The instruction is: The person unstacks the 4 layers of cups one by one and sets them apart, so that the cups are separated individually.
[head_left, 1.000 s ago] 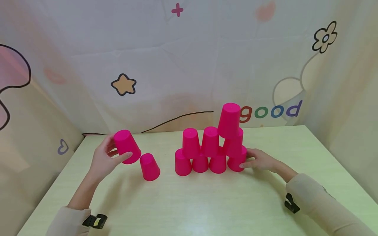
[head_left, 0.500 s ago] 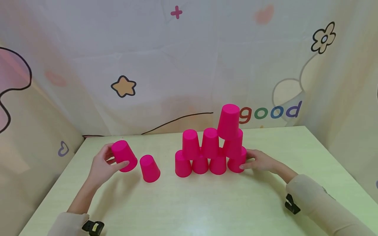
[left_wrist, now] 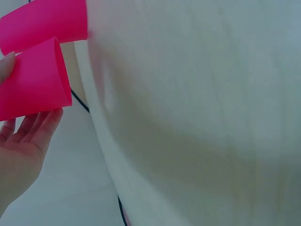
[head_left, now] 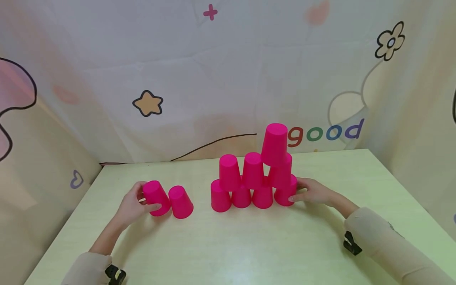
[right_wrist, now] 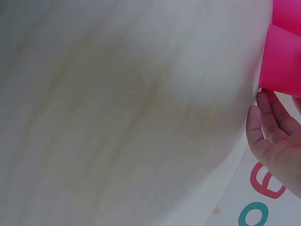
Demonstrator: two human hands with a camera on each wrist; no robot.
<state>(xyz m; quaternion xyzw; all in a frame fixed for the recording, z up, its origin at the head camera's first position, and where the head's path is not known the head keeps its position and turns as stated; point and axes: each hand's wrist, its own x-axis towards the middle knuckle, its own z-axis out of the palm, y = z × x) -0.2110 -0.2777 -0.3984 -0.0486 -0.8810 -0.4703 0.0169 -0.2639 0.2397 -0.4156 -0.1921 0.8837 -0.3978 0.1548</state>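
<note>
My left hand (head_left: 132,208) grips an upside-down pink cup (head_left: 155,198) low over the table at the left, thumb on its near side. In the left wrist view the thumb and fingers lie on opposite sides of this cup (left_wrist: 35,82). It leans, its edge right at another upside-down pink cup (head_left: 181,202). At the right, my right hand (head_left: 313,192) holds the bottom-row end cup (head_left: 285,194) of a pink cup stack, thumb in front and fingers behind. The right wrist view shows fingertips at that cup's side (right_wrist: 284,61).
The stack has several cups in its bottom row, three in the second, including a left cup (head_left: 229,173) and middle cup (head_left: 253,171), and one top cup (head_left: 275,144) at the right. A printed curtain (head_left: 199,79) hangs behind the pale table (head_left: 231,249).
My left hand has lowered its pink cup and then brought it right, close against the standing cup. The right hand and the stack stay where they were.
</note>
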